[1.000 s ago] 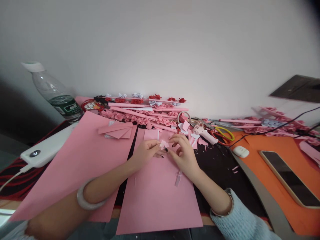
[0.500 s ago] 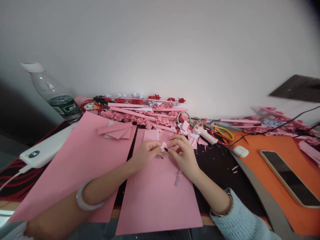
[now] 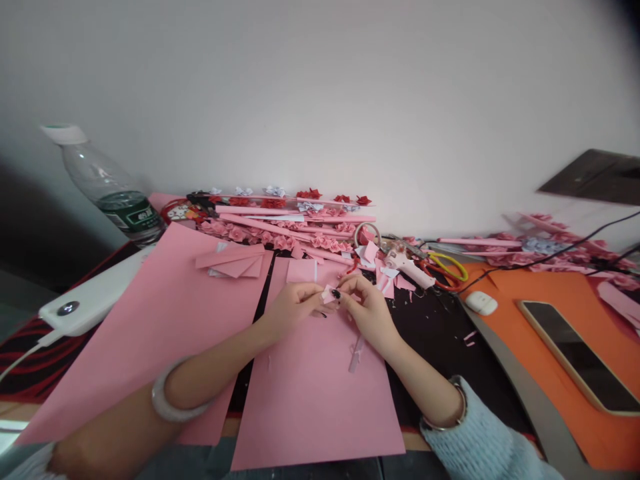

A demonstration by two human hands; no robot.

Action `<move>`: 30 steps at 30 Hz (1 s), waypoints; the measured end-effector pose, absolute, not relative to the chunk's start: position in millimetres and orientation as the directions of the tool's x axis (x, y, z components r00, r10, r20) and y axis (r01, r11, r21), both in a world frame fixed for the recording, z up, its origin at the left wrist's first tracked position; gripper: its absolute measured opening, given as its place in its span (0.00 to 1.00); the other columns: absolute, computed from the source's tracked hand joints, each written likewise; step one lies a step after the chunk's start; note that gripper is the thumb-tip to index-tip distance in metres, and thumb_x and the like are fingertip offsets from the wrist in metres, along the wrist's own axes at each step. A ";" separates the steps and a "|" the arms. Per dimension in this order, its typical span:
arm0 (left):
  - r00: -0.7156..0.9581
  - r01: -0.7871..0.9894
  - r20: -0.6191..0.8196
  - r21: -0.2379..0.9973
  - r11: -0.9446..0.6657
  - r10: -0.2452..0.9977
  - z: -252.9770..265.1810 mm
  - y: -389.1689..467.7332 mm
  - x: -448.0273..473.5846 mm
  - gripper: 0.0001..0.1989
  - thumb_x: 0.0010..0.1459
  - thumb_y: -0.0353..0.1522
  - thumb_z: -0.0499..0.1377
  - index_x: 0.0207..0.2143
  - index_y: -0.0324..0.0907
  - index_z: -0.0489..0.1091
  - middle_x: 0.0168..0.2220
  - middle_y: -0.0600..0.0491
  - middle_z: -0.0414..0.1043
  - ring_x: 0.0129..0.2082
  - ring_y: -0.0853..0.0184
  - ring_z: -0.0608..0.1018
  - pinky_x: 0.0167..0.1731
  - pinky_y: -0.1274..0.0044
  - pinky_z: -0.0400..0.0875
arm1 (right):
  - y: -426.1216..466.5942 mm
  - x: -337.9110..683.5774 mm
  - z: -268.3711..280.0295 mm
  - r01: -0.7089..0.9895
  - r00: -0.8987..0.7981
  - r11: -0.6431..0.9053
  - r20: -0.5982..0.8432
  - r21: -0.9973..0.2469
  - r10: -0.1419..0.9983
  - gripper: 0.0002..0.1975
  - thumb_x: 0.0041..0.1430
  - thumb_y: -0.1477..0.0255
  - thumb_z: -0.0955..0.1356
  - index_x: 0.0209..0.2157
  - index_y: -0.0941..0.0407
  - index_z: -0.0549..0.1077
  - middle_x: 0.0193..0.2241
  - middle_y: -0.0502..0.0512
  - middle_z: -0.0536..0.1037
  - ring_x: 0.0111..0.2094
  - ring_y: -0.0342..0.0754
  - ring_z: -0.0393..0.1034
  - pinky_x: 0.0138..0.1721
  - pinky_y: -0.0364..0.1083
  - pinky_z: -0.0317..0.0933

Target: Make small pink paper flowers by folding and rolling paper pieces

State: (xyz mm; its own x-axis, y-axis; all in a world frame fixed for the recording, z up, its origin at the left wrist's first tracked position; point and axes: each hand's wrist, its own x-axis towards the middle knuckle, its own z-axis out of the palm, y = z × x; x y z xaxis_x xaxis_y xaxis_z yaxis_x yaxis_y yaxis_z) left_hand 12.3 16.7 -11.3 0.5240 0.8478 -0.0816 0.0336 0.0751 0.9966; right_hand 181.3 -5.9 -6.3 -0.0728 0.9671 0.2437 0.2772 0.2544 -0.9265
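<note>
Between my two hands is a small pale pink piece of paper (image 3: 328,293), held above a large pink sheet (image 3: 320,400). My left hand (image 3: 297,305) pinches its left side between thumb and fingers. From the right, my right hand (image 3: 364,301) is closed on the other side, with its dark-nailed thumb and fingertips pressed together there. The exact folds of the piece are too small to make out. Just beyond lies a pink paper square (image 3: 302,271), and a narrow paper strip (image 3: 356,355) rests below my right wrist.
Paper flowers (image 3: 250,233) and rolled pink stems line the wall. A glue gun (image 3: 407,267), yellow-handled scissors (image 3: 450,265) and tape roll (image 3: 367,233) lie behind my right hand. A bottle (image 3: 115,187) and white power bank (image 3: 95,293) stand left; a phone (image 3: 580,353) lies right.
My right fingers have curled inward and closed onto the small paper, its fingertips lower and nearer than before. My left hand has barely moved.
</note>
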 end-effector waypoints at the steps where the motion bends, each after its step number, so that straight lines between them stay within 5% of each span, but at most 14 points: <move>1: 0.526 0.034 -0.076 0.997 0.069 0.847 -11.6 16.8 12.2 0.14 0.56 0.39 0.55 0.38 0.38 0.73 0.34 0.47 0.76 0.35 0.65 0.78 0.36 0.74 0.73 | -5.5 181.2 -6.9 0.262 -0.068 0.240 0.230 -0.935 0.971 0.04 0.53 0.74 0.65 0.25 0.56 0.66 0.30 0.52 0.68 0.32 0.45 0.63 0.27 0.42 0.58; 10: 0.548 0.052 -0.044 0.998 0.019 0.835 -12.0 15.3 11.5 0.14 0.56 0.38 0.54 0.37 0.38 0.72 0.35 0.48 0.76 0.36 0.64 0.78 0.36 0.74 0.74 | -6.5 178.3 -7.6 0.113 -0.091 0.071 0.060 -0.991 0.994 0.07 0.55 0.70 0.64 0.27 0.56 0.62 0.20 0.45 0.63 0.15 0.38 0.54 0.16 0.39 0.49; 30: 0.583 0.039 -0.072 0.997 0.060 0.809 -10.4 14.3 11.8 0.15 0.56 0.40 0.55 0.35 0.36 0.72 0.34 0.46 0.77 0.35 0.64 0.79 0.37 0.74 0.73 | -10.0 176.4 -11.6 0.261 -0.055 0.240 0.234 -0.935 0.971 0.06 0.56 0.75 0.62 0.26 0.55 0.60 0.27 0.49 0.65 0.22 0.41 0.59 0.23 0.42 0.57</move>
State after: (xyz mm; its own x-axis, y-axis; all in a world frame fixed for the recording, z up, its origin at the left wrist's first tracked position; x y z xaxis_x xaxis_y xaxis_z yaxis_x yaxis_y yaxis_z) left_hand 11.8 14.3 -10.4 0.5830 0.8093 -0.0716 0.0388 0.0603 0.9974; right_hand 176.4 -10.0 -11.6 -0.0546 0.9707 0.2340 0.2614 0.2400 -0.9349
